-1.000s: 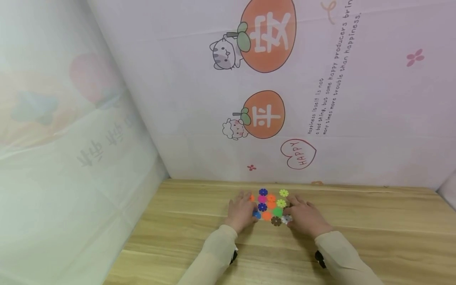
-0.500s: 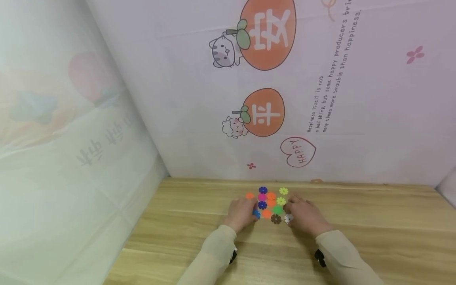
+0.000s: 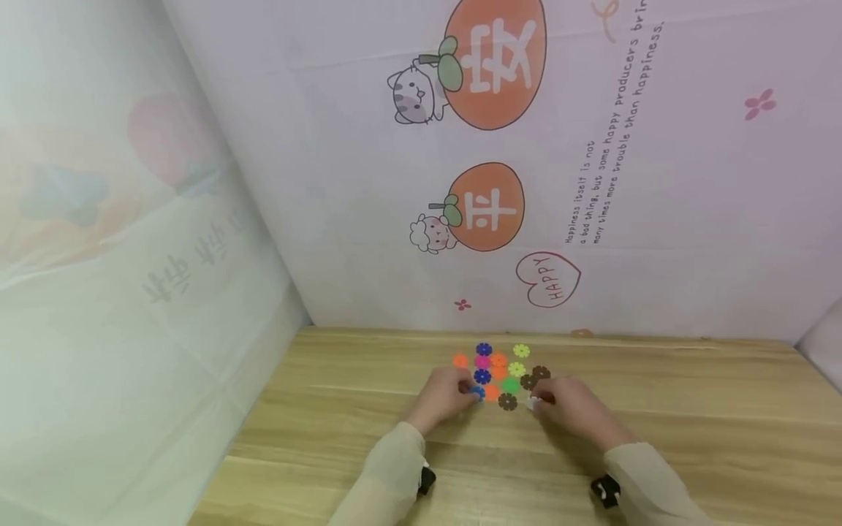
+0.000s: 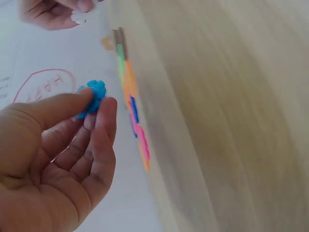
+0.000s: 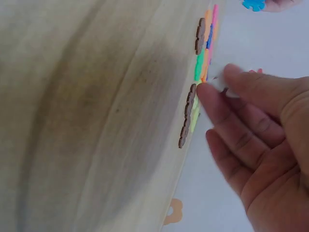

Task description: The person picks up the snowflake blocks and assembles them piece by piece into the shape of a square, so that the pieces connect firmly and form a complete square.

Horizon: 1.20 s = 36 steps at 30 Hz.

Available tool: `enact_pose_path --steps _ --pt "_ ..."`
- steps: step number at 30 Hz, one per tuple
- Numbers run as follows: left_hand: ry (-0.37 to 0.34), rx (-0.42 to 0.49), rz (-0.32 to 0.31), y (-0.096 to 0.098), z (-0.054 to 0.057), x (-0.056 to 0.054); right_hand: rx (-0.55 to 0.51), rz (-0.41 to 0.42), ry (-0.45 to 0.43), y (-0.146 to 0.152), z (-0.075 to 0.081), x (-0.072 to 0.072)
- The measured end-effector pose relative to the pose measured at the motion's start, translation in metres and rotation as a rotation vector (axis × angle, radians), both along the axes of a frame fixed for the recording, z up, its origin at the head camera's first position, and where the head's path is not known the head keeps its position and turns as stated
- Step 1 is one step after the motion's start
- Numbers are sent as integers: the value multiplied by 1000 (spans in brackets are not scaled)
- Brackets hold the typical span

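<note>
My left hand (image 3: 444, 394) pinches a light-blue, notched flower-shaped plastic disc (image 4: 96, 89) between thumb and fingertips, over the left side of a group of similar discs. A white flower-shaped disc (image 4: 78, 18) is pinched by my right hand (image 3: 574, 405), at the group's front right corner. In the right wrist view its white blends with the pale wall behind. Lying near the right fingertips are two brown discs (image 3: 541, 374). Another brown disc (image 3: 508, 402) lies between the hands, with a green disc (image 3: 510, 385) behind it and an orange disc (image 3: 492, 393) to its left.
Dark blue (image 3: 482, 376), pink (image 3: 483, 361), orange (image 3: 460, 361) and yellow discs (image 3: 522, 351) lie flat farther back on the wooden table (image 3: 368, 365). A printed cloth wall (image 3: 368, 292) rises at the table's back edge, and another cloth (image 3: 217, 329) hangs at the left.
The left hand has drawn back from the left orange disc and now pinches the light-blue disc. My right hand has pulled back and right with the white disc, uncovering two brown discs.
</note>
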State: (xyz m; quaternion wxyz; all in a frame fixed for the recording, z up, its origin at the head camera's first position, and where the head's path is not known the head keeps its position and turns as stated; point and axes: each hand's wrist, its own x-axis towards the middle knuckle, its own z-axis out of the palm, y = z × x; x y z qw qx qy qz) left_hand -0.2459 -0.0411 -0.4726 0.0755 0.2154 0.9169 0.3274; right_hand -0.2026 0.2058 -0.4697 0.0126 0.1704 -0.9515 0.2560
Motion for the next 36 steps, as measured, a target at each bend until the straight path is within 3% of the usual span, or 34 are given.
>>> enact_pose_path --steps 6,10,14,18,27,36 --pt "-192 238 -6 -5 8 10 -111 1 114 -1 3 12" --pt "-335 389 26 -5 10 18 -192 -21 216 -6 4 21" --pt "-427 510 46 -3 14 26 -283 10 325 -13 4 27" --pt "-496 603 27 -1 17 33 -343 56 419 -17 4 32" --pt "-592 676 18 1 23 44 -389 124 536 -24 6 40" --pt "-635 690 -2 1 21 49 -425 167 548 -27 5 43"
